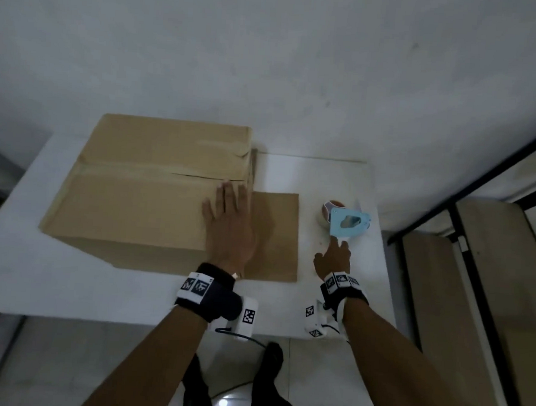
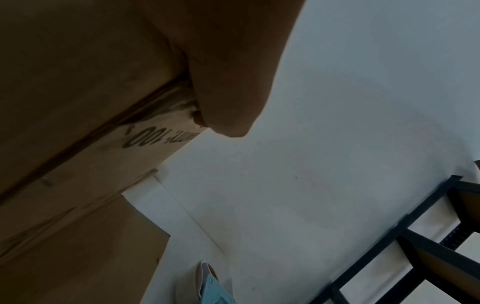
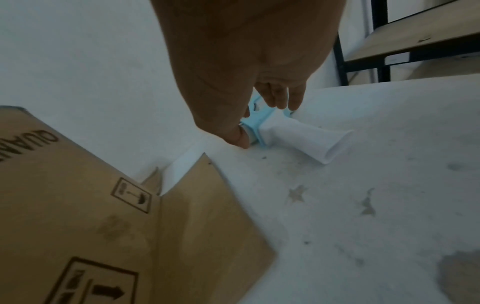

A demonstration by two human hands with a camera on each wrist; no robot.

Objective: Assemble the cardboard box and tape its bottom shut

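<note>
A brown cardboard box (image 1: 141, 195) stands on the white table (image 1: 67, 284), its upper flaps folded in and meeting at a seam (image 1: 199, 176). My left hand (image 1: 228, 222) lies flat on the near flap at the box's right end, fingers straight. One side flap (image 1: 274, 234) lies flat on the table to the right of the box. A light blue tape dispenser (image 1: 348, 222) with a white handle (image 3: 301, 137) lies further right. My right hand (image 1: 334, 257) hovers at it with fingers (image 3: 280, 98) and thumb (image 3: 239, 137) at the blue frame, not closed round it.
A black metal shelf frame with wooden boards (image 1: 477, 247) stands to the right of the table. A white wall rises directly behind the table. The table's near edge (image 1: 127, 319) is close to my wrists. The tabletop has stains (image 3: 369, 205) near my right hand.
</note>
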